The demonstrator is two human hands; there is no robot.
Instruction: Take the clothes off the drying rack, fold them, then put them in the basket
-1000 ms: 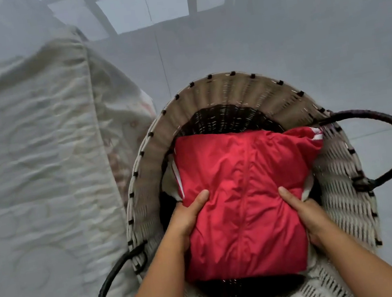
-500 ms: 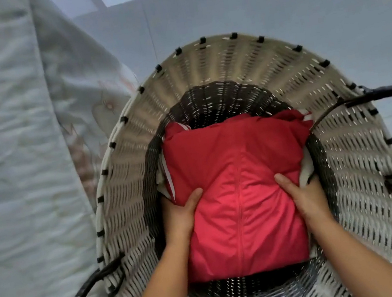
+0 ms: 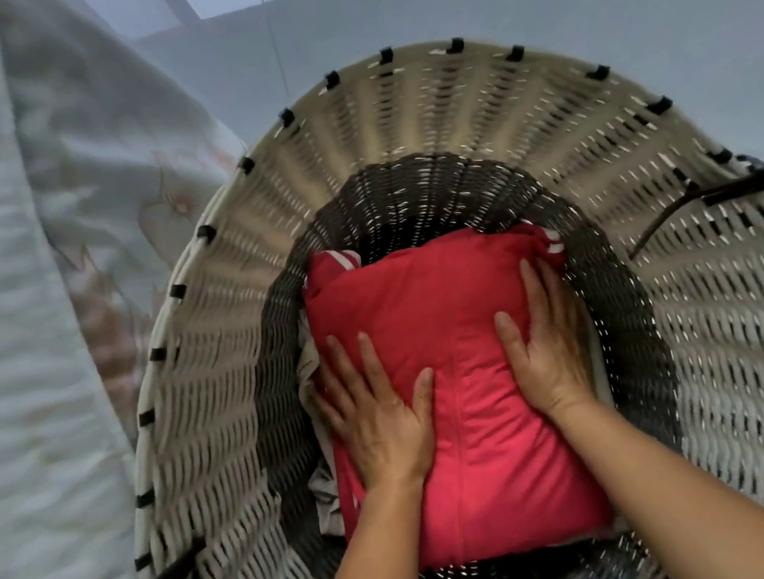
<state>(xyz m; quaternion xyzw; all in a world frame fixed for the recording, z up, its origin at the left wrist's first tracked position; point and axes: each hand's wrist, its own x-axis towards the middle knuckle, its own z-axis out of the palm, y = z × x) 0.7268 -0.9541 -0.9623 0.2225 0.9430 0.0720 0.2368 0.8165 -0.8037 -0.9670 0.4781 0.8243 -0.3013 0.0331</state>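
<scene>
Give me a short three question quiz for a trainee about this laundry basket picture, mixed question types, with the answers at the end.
1. True or false: the folded red garment lies inside the wicker basket.
2. How do the left hand and right hand meet the garment? A) pinching its edges B) flat on top C) not touching
3. Fill in: the basket's handles are ___ in colour.

Key: 1 true; 2 B; 3 dark.

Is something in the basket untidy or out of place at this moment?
Mostly tidy. The folded red garment lies flat in the basket under both hands. Only a pale cloth beneath it bunches out, crumpled, at its left edge.
</scene>
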